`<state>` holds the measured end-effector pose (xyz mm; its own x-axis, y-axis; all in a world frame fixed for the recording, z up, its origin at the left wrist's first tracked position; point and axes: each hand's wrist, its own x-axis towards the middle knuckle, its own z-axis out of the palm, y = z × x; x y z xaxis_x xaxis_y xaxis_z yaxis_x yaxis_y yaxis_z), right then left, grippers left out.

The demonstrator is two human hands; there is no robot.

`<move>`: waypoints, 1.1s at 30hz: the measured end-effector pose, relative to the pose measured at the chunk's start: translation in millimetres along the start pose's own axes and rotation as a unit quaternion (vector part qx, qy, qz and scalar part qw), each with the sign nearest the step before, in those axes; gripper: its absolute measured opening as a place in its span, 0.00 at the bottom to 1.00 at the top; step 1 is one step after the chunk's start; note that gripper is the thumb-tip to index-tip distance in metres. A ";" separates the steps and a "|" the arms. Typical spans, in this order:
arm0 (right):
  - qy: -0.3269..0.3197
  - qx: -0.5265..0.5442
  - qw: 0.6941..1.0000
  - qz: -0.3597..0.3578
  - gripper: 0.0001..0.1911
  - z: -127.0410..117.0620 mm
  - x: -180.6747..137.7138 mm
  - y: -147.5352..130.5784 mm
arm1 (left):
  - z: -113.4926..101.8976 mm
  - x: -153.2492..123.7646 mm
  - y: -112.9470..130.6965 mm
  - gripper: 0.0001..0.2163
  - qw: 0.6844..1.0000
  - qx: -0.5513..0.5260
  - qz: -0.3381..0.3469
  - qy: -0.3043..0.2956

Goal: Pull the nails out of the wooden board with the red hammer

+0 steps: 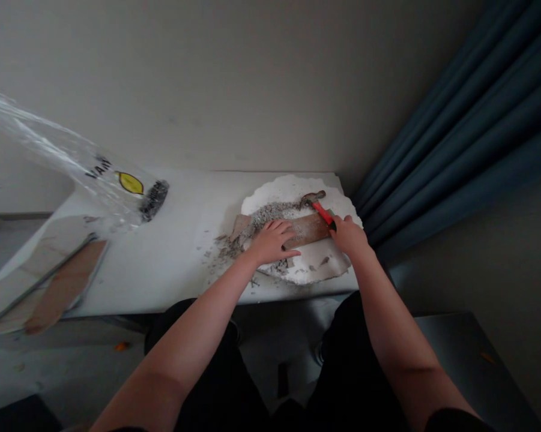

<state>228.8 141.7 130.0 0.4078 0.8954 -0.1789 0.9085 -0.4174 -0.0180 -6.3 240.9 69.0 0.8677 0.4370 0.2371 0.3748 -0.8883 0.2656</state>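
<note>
My right hand [349, 234] is wrapped round the handle of a hammer [322, 210]. The hammer has a red and black handle and a rusty metal head, which rests over the white surface near crushed grey rubble [272, 211]. With fingers spread, my left hand [272, 241] lies over the left end of a brown flat board [313, 230] and the rubble around it. Board and rubble lie on a white slab with a ragged edge [335, 261]. A smaller brown piece [240, 227] sits at the slab's left edge. What lies under my left palm is hidden.
A white table [171, 258] stands against the wall, with grit scattered left of the slab. At left are a clear plastic bag [112, 186] with a yellow print, a thin dark rod [40, 282] and a reddish-brown board [65, 288]. A blue curtain [450, 132] hangs close on the right.
</note>
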 end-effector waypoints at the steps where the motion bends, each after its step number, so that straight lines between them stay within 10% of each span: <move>1: -0.015 -0.002 1.000 0.007 0.28 -1.9 -5.3 -2.7 | 0.4 -0.2 3.6 0.25 1.000 0.003 0.007 -0.002; 8: 0.073 0.015 0.996 -0.053 0.26 -22.3 -30.6 -23.4 | -5.4 0.1 12.4 0.21 1.000 0.005 -0.028 -0.003; 17: 0.156 0.211 0.948 -0.178 0.12 16.0 -16.3 -31.2 | -9.6 -1.7 31.2 0.26 0.999 0.011 -0.036 -0.036; 33: 0.087 0.135 0.970 -0.181 0.15 43.4 -14.1 -47.8 | -13.6 -1.2 11.0 0.15 0.993 0.027 -0.116 0.016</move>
<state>175.7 142.3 90.7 0.0965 0.9938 0.0557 0.9479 -0.0747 -0.3096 -7.7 232.5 84.3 0.7454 0.6346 0.2042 0.5818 -0.7688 0.2653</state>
